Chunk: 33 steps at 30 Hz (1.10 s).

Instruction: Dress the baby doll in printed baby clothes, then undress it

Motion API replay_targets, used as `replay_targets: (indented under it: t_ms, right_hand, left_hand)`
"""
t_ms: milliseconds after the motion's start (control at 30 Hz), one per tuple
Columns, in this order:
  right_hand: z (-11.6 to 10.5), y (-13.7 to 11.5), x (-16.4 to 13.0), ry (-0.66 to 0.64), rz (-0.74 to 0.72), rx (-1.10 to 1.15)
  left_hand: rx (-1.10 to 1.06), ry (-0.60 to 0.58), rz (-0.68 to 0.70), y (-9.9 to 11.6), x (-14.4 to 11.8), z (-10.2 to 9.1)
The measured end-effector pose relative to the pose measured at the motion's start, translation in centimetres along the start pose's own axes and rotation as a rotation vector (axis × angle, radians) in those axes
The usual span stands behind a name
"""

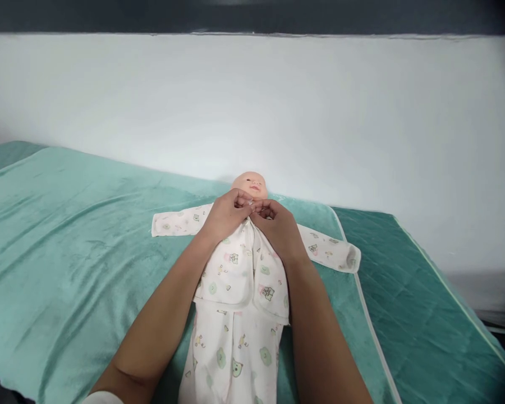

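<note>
A baby doll (251, 182) lies on its back, dressed in a white printed baby jacket (229, 266) with both long sleeves spread out sideways. White printed trousers (235, 359) cover its lower body. At the doll's neck, my left hand (229, 213) pinches the jacket's collar edge with closed fingers. My right hand (278, 221) meets it there, its fingers also closed on the collar. The fingertips nearly touch, just under the doll's chin. Whatever fastening lies between them is too small to make out. Below the hands, the jacket's front edges hang slightly apart.
A light green plush blanket (88, 241) lies under the doll, with folds on the left. To the right, a darker green quilted cover (395, 280) reaches the bed's edge. A white wall (252, 101) rises close behind the doll's head.
</note>
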State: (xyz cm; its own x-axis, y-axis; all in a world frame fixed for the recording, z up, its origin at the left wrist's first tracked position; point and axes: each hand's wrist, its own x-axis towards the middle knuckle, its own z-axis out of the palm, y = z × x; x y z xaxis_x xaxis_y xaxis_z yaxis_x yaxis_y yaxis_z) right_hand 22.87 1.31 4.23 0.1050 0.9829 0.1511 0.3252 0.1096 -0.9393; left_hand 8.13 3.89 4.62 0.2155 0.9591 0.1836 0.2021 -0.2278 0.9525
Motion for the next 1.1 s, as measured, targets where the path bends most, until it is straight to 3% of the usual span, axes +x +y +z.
replay_targets:
  t_ms: [300,467,700,1100]
  right_hand:
    - [0.02,0.43,-0.08,-0.041,-0.012,0.013]
    - [-0.16,0.47,-0.05,-0.037,0.009,0.009]
    - [-0.10,0.57,-0.06,0.007,0.005,0.016]
    - [0.28,0.51,-0.34,0.112,-0.158,-0.054]
  left_hand:
    - [-0.006,-0.069,0.002,0.31,0.05,-0.47]
    - [0.202,0.037,0.039,0.05,0.05,-0.33]
    - [0.235,0.034,0.095,-0.50,0.19,-0.38]
    - [0.236,0.040,0.107,-0.58,0.25,-0.44]
